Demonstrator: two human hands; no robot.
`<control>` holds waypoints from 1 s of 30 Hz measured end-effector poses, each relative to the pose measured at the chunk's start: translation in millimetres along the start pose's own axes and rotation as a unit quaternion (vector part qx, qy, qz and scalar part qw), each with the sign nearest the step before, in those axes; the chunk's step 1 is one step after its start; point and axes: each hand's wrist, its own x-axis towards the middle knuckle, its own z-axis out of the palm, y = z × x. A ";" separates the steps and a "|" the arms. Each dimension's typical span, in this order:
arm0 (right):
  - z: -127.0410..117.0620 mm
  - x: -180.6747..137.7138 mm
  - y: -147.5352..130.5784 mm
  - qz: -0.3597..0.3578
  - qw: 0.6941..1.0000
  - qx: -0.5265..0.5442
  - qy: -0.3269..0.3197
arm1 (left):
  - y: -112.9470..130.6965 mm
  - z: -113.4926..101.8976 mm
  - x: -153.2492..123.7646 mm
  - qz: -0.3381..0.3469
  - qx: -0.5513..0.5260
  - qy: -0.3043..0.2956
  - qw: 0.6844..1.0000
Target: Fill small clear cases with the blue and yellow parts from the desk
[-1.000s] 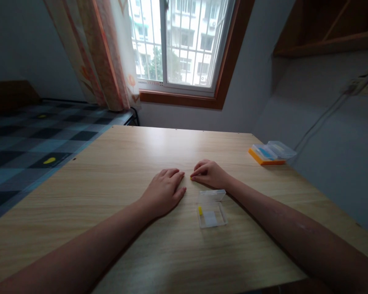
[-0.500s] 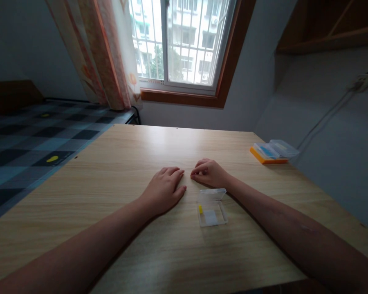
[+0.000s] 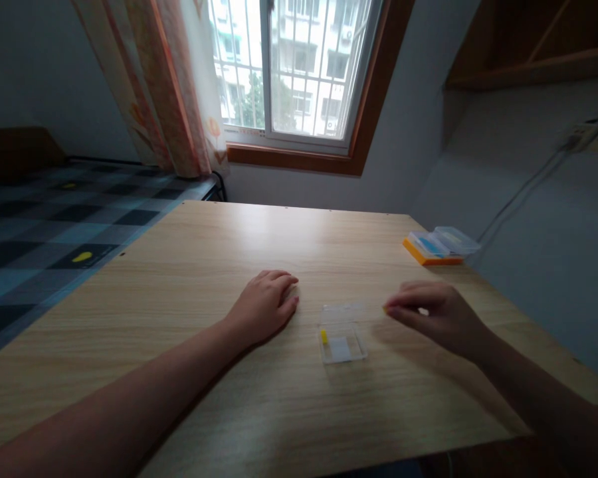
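My right hand (image 3: 436,312) is raised a little over the table, right of a small clear plastic box (image 3: 359,350). Thumb and forefinger pinch a tiny yellow-orange piece (image 3: 385,310); only its tip shows, so its kind is unclear. The box lies with its hinged lid (image 3: 341,312) open toward the far side. Inside it, a short yellow piece (image 3: 323,336) is by the left wall, beside a whitish square (image 3: 339,348). My left hand (image 3: 265,302) rests on the wood, left of the box, fingers loosely bent and thumb apart, holding nothing.
At the table's right edge is an orange-based case (image 3: 433,252) with a clear lid raised and blue contents. A checked bed (image 3: 80,226) adjoins the table's left side. Beyond the table (image 3: 204,232) are a curtain (image 3: 164,99) and a barred window (image 3: 303,73).
My right hand has moved right and toward me, away from my left hand, with the tiny piece still pinched. The left hand stays nearly in place, its fingers slightly more curled.
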 end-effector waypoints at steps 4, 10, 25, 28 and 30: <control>27.4 -9.3 -27.5 -0.029 0.995 -0.031 -0.095 | 4.4 -6.3 -1.0 -0.013 -0.019 0.004 1.000; 58.0 2.1 -29.1 0.010 0.983 -0.095 -0.155 | 17.8 -27.7 -15.1 0.080 -0.100 -0.070 0.989; 62.7 10.5 -33.3 0.068 0.975 -0.083 -0.195 | 41.8 -28.5 -27.1 0.198 -0.100 -0.092 0.971; 59.0 8.3 -33.6 0.067 0.978 -0.063 -0.186 | 41.2 -28.8 -27.4 0.199 -0.100 -0.094 0.970; 54.8 5.5 -32.0 0.049 0.982 -0.051 -0.178 | 40.8 -29.1 -27.8 0.202 -0.105 -0.095 0.969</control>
